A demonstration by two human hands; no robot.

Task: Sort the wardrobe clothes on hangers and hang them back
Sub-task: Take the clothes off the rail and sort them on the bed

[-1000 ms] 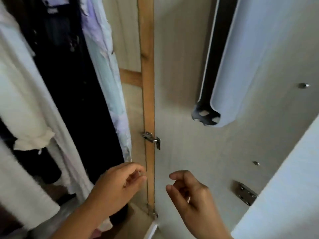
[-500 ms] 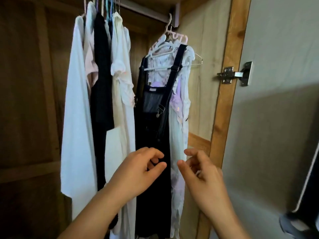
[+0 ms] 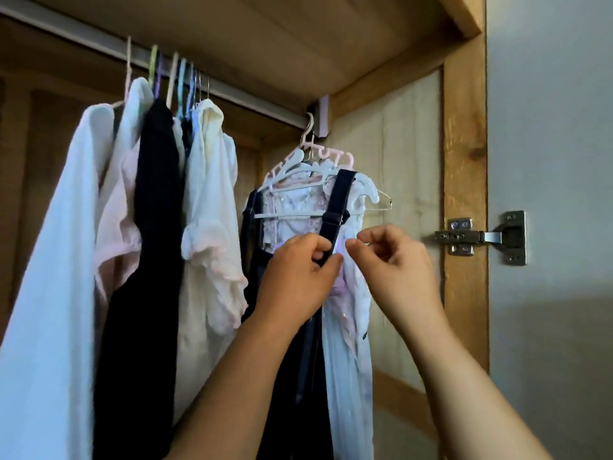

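Your left hand (image 3: 300, 277) pinches the dark strap (image 3: 335, 214) of the pinafore (image 3: 298, 376) hanging at the rail's (image 3: 232, 94) right end; your right hand (image 3: 394, 263) hovers beside it, fingers curled, holding nothing. No readable labels or writing.

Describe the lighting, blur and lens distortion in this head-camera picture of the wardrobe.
Head view: dim inside the wardrobe, brighter on the door, whose lower part lies in soft shadow; the wide angle bends the rail; the white garment at the left edge is smeared; both hands look fairly sharp.
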